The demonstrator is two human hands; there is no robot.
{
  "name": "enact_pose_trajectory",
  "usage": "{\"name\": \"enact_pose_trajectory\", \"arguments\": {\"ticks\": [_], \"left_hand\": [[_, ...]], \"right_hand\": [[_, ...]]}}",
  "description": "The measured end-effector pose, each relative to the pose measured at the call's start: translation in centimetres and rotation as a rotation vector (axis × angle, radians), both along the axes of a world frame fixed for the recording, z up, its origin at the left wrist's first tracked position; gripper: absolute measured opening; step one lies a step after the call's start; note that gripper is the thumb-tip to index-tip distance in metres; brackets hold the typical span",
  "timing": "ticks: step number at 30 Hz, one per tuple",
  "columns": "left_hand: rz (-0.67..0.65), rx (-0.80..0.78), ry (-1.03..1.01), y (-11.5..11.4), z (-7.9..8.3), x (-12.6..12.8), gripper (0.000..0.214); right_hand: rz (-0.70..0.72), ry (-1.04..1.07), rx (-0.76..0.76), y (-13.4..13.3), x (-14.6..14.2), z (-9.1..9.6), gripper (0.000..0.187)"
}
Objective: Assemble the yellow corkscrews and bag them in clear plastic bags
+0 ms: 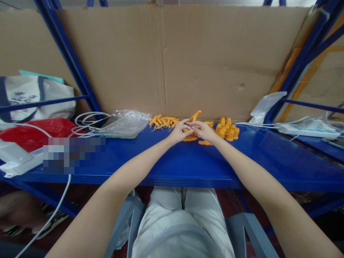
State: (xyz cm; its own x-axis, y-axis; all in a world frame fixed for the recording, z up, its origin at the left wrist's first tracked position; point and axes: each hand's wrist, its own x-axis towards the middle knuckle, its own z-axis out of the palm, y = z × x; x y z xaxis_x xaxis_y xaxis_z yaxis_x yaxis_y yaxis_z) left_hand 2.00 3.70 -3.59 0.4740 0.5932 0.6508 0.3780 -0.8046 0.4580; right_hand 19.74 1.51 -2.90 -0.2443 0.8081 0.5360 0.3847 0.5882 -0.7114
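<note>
Nearest the camera: the person's lap in white trousers, seated on a grey chair in front of a blue shelf. A cardboard sheet closes the back of the shelf.

Shelf contents:
- Far left: a white tote bag behind a red bag.
- A coil of white cable, just beside a crumpled clear plastic bag.
- A heap of loose orange pieces against the cardboard, just right of the plastic bag.
- Centre: the left hand and right hand meet at the fingertips, fingers curled inward toward each other. Whether they pinch a piece cannot be determined.
- A curved orange piece stands up just behind the hands. Flat orange pieces lie on the shelf directly beneath and in front of them.
- Just right of the right hand: a group of stacked orange pieces, upright and packed close together.
- A white pouch leans on the blue upright.
- Far right: a white power strip with cables attached.
</note>
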Motion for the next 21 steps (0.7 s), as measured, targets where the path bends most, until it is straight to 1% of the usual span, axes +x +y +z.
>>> {"name": "enact_pose_trajectory", "arguments": {"ticks": [4, 6, 8, 12, 17, 19, 21], "left_hand": [[0.026, -0.206, -0.148, 0.7, -0.4, -0.2, 0.015], [0.039, -0.244, -0.201, 1.0, -0.3, -0.4, 0.014], [0.057, -0.237, -0.243, 1.3, 0.0, -0.7, 0.014], [0.163, -0.227, -0.332, 2.2, 0.6, -1.9, 0.012], [0.343, -0.41, -0.473, 2.9, 1.1, -4.0, 0.01], [0.425, -0.467, -0.487, 3.1, 1.2, -4.9, 0.012], [0.478, -0.522, -0.508, 3.1, 1.4, -5.7, 0.013]], "right_hand": [[-0.077, -0.188, 0.086, -0.6, 0.3, 0.4, 0.035], [-0.114, -0.261, 0.128, -1.0, 0.4, 0.8, 0.042], [-0.149, -0.316, 0.153, -1.4, 0.6, 1.2, 0.045], [-0.194, -0.429, 0.159, -2.1, 0.5, 1.7, 0.044], [-0.202, -0.617, 0.122, -2.5, -0.1, 1.5, 0.039], [-0.19, -0.658, 0.125, -2.5, -0.3, 1.4, 0.038], [-0.181, -0.68, 0.132, -2.5, -0.4, 1.3, 0.036]]}}
